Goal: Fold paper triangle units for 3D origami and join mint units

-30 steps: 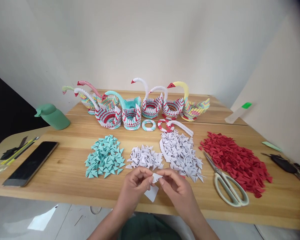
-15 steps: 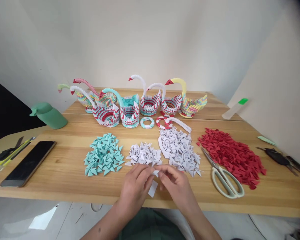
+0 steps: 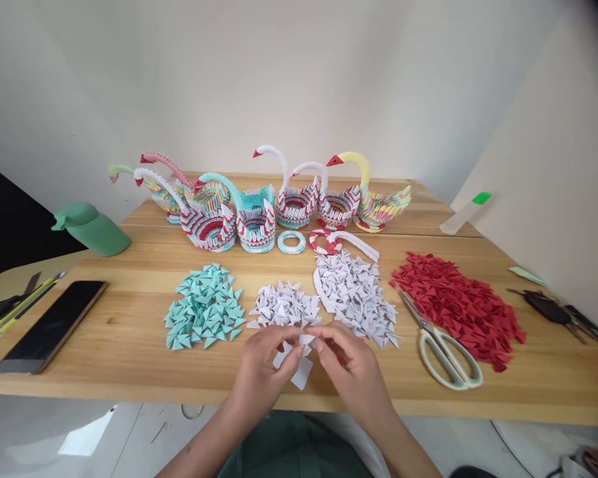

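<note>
A small piece of white paper (image 3: pixel 306 339) is held between my two hands near the table's front edge. My left hand (image 3: pixel 265 362) has its thumb and fingers at the left side of the paper. My right hand (image 3: pixel 349 362) pinches its right side. Just below, more white paper slips (image 3: pixel 301 373) lie on the table between the hands. Beyond my fingers is a small pile of folded white triangles (image 3: pixel 286 304), with a larger white pile (image 3: pixel 357 295) to its right. A teal pile (image 3: pixel 205 307) sits at the left and a red pile (image 3: pixel 456 302) at the right.
Folded-paper swans (image 3: pixel 256 222) stand at the back, with two paper rings (image 3: pixel 292 248) before them. White-handled scissors (image 3: pixel 448 355) touch the red pile. A phone (image 3: pixel 50 327) and green bottle (image 3: pixel 94 229) are at the left, keys (image 3: pixel 548 308) at the far right.
My left fingers have opened out and shifted left, showing more white slips beneath. The paper between my hands has moved slightly left and up. The whole view has shifted a little.
</note>
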The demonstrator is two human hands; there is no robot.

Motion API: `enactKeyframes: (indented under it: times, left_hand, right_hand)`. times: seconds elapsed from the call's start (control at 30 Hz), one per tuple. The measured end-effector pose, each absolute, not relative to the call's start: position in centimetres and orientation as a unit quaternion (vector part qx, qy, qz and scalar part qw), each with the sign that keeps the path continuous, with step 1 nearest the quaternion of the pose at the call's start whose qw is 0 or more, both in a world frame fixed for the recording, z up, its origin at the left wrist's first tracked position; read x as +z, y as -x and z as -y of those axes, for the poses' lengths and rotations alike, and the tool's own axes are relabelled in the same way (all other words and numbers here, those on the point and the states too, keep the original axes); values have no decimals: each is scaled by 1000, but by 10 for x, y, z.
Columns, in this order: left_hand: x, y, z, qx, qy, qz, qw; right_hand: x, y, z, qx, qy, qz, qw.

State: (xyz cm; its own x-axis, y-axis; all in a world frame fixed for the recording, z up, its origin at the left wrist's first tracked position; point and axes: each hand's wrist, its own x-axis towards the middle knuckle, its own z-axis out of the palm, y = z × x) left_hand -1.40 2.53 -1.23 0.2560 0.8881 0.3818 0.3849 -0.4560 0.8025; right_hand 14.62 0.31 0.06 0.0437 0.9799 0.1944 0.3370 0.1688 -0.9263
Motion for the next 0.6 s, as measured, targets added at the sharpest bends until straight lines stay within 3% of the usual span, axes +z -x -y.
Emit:
enactKeyframes:
  times: [0.17,0.4,0.6]
  left_hand:
    - [-12,13,-23,417,-712,-446,347]
    - [-13,11,-23,421,-716,-432,352]
    - [-13,11,-23,422,-721,-430,343]
  right_hand:
    - [4,-146,-2,368,542,599,459]
    - [3,-146,-3,500,541,504,451]
    - [4,-147,-4,498,543,516,437]
